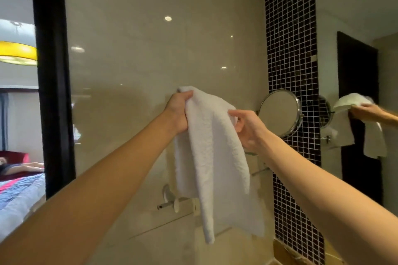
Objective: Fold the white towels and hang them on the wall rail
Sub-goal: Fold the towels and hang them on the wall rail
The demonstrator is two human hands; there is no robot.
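hanging in front of the glossy beige wall, the white towel [213, 157] is held up in the air by both hands, its length falling in loose folds. the left hand [178, 112] has its fingers curled tight round the bunched top corner, the highest part of the cloth. the right hand [247, 127], a little lower, pinches the towel's right edge between thumb and fingers. the towel's lower half drapes in front of the chrome wall rail [168, 204], hiding most of it; whether cloth and rail touch cannot be told. just right of the right hand a round swivel mirror [280, 113] stands out from a dark mosaic tile strip [290, 49]. a wall mirror [355, 178] at far right reflects towel and arm.
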